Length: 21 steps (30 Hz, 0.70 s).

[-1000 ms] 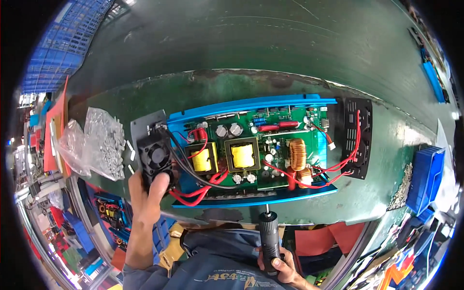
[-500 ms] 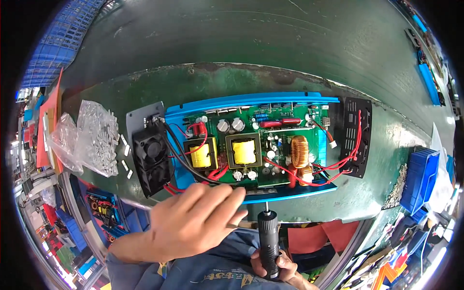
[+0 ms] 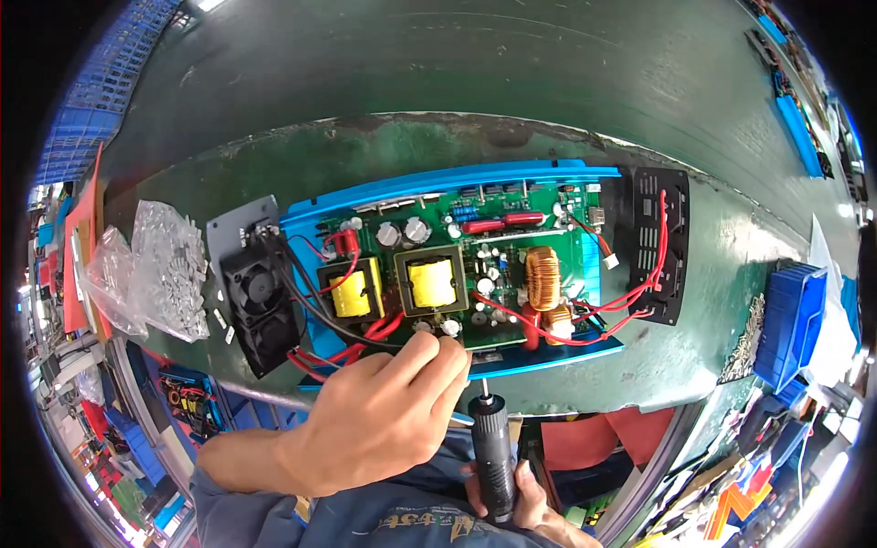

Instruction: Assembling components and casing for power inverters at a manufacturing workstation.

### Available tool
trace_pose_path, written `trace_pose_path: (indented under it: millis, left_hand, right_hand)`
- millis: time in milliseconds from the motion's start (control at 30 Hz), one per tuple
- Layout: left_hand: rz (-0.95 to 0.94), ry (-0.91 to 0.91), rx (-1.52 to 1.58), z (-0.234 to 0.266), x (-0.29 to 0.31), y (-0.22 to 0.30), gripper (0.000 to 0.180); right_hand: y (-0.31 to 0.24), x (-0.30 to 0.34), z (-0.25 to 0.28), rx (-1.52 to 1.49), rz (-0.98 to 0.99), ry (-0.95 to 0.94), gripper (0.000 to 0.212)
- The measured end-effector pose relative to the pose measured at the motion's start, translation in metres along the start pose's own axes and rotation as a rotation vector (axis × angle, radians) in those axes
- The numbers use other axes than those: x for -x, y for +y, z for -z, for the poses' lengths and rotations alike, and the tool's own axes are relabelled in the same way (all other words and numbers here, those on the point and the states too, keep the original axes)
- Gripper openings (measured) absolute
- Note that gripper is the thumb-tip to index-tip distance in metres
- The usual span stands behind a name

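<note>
A blue metal casing (image 3: 365, 190) lies across the bench with a green circuit board (image 3: 502, 310) inside. On the board sit two yellow-wrapped transformers (image 3: 431, 285) and a copper-wound coil (image 3: 543, 279). My left hand (image 3: 384, 420) reaches over the casing's near wall, fingers bent together at the board's near edge; their tips and anything in them are hidden. My right hand (image 3: 530, 498) grips a black electric screwdriver (image 3: 493, 452), held upright below the casing, its bit pointing at the near wall. Whether the bit touches a screw I cannot tell.
A black fan panel (image 3: 251, 288) stands at the casing's left end; a black slotted end panel (image 3: 660, 247), wired in red, lies right. Clear bags of small pale parts (image 3: 169, 269) rest far left. A blue bin (image 3: 790, 320) and a pile of screws (image 3: 744, 342) are on the right.
The casing and panels appear further left in the picture. My left hand's fingers have drawn together at the board's near edge. The screwdriver remains upright in my right hand, slightly further left.
</note>
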<state>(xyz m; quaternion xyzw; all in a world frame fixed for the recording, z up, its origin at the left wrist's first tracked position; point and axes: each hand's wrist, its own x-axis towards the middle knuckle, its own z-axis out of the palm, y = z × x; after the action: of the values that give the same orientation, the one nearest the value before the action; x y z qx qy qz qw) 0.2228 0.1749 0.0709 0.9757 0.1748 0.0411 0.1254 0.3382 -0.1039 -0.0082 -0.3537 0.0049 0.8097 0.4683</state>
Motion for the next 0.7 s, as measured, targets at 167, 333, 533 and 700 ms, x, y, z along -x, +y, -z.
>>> trace_pose_path:
  millis: [167,333,533,700]
  left_hand:
    - [-0.116,-0.010,-0.037,0.000,-0.002,0.000,0.019]
    - [0.012,0.048,0.012,0.001,-0.001,0.002,0.030]
    - [0.440,0.539,0.132,0.027,0.033,-0.023,0.018]
    - [0.977,0.804,0.167,0.015,0.116,-0.057,0.012]
  right_hand:
    - [-0.004,-0.003,-0.008,-0.108,-0.045,-0.033,0.098]
    - [-0.013,0.001,-0.004,-0.058,-0.080,0.032,0.098]
    - [0.023,0.023,0.035,0.258,0.325,0.504,0.090]
    - [0.039,0.002,0.041,0.002,0.586,0.779,0.085]
